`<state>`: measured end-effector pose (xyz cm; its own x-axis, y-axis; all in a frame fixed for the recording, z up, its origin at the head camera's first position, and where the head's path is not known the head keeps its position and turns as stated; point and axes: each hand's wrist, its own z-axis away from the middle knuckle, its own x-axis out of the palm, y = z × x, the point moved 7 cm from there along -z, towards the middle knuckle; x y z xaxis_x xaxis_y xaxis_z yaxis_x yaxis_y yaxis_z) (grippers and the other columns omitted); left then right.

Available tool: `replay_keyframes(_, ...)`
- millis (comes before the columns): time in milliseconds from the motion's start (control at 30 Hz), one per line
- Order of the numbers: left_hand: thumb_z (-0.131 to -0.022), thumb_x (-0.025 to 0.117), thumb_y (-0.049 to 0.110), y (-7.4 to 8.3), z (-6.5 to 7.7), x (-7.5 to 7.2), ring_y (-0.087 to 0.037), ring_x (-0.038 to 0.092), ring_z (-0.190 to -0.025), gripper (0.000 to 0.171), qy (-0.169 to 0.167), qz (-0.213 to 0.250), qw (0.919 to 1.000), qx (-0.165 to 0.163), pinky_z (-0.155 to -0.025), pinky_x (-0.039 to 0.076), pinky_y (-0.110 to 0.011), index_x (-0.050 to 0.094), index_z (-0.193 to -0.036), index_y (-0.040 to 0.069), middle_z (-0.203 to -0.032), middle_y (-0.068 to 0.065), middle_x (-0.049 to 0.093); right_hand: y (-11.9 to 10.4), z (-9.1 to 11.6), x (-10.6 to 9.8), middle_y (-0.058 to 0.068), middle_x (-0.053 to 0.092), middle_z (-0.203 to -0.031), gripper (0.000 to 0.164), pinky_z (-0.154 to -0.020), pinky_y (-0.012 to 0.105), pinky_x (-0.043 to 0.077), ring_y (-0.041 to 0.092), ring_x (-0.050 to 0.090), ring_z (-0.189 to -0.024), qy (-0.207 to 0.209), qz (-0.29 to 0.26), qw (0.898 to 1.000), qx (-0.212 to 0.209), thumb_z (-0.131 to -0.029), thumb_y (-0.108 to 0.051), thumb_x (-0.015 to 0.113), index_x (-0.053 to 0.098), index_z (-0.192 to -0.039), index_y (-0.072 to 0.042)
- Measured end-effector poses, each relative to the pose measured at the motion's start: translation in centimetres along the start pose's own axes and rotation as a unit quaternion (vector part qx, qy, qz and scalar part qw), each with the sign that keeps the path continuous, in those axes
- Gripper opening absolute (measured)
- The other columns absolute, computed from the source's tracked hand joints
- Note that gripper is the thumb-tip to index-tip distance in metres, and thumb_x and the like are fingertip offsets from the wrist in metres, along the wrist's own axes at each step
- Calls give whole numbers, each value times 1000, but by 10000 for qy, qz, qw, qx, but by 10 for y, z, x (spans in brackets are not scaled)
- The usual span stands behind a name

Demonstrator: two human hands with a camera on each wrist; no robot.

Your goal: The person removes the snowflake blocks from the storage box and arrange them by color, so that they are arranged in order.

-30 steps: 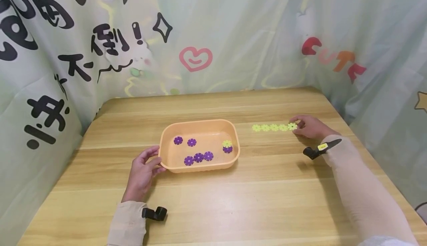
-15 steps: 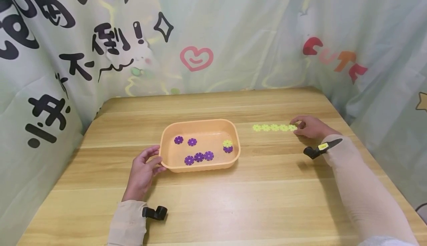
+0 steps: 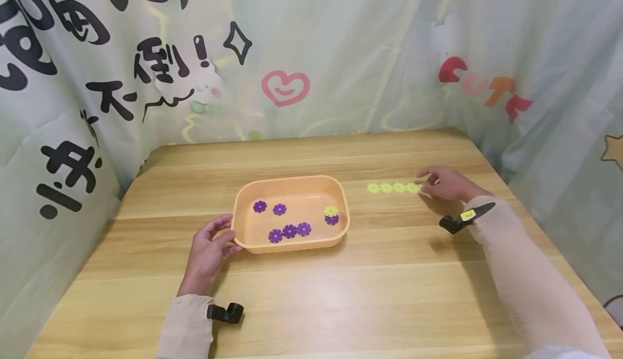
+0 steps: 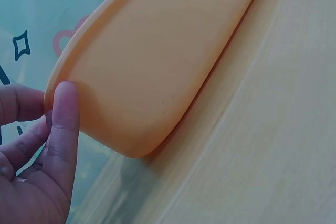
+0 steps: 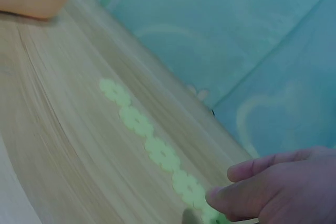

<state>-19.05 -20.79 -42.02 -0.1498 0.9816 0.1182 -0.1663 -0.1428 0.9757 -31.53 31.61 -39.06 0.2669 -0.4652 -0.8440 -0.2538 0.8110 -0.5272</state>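
Note:
My left hand (image 3: pixel 206 251) holds the left end of an orange plastic basin (image 3: pixel 292 246), its thumb against the outer wall in the left wrist view and fingertips at the rim. Inside lie several purple snowflake discs (image 3: pixel 290 231) and one yellow disc (image 3: pixel 331 211) overlapping a purple one. Right of the basin, several yellow snowflake discs (image 3: pixel 399 187) form a straight row on the table. At the row's right end is my right hand (image 3: pixel 450 185), partly covering the last disc. In the right wrist view its thumb touches that disc, with the index finger raised apart.
The wooden table (image 3: pixel 336 305) ends at a pale printed curtain (image 3: pixel 360 51) at the back and sides. Each wrist wears a strap with a black mount. The basin stands between my left hand and the yellow row.
My right hand has shifted slightly left over the row's last disc, and its index finger has lifted away from it. My left hand and the basin have stayed put.

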Motion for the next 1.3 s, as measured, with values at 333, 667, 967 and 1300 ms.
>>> replay_keyframes(333, -94, 53, -8, 0, 1, 0, -16, 59, -80, 41, 1, -55, 10000, 4, -66, 60, -24, 45, -135, -5, -118, -13, 44, -33, -9, 1, 11, 63, -91, 36, -58, 32, 53, 26, 63, -79, -34, 1, 9994, -350, -92, -8, 64, 57, -125, 5)
replay_keyframes(667, -94, 53, -9, -1, 2, 0, -16, 59, -79, 42, 12, -62, 10000, 21, -65, 60, -24, 45, -135, -6, -117, -13, 44, -79, -16, 3, 8, 62, -88, 32, -63, 32, 53, 23, 63, -71, -10, -114, 9955, -940, -91, -7, 66, 59, -122, 0)
replay_keyframes(967, -94, 53, -8, 0, 2, 0, -16, 59, -80, 42, -1, -72, 10000, 32, -65, 60, -23, 45, -135, -6, -118, -13, 43, -123, -23, 12, 4, 62, -88, 33, -65, 33, 55, 24, 64, -73, -224, -74, 9909, -1327, -91, -8, 66, 58, -123, -2)
replay_keyframes(1300, -94, 53, -8, 1, 3, 1, -15, 59, -79, 42, 20, -79, 10000, -26, -65, 60, -24, 45, -135, -5, -118, -12, 43, -177, -32, 31, 3, 63, -92, 33, -69, 33, 57, 18, 65, -79, -451, 17, 9821, -1831, -92, -10, 65, 59, -124, -4)
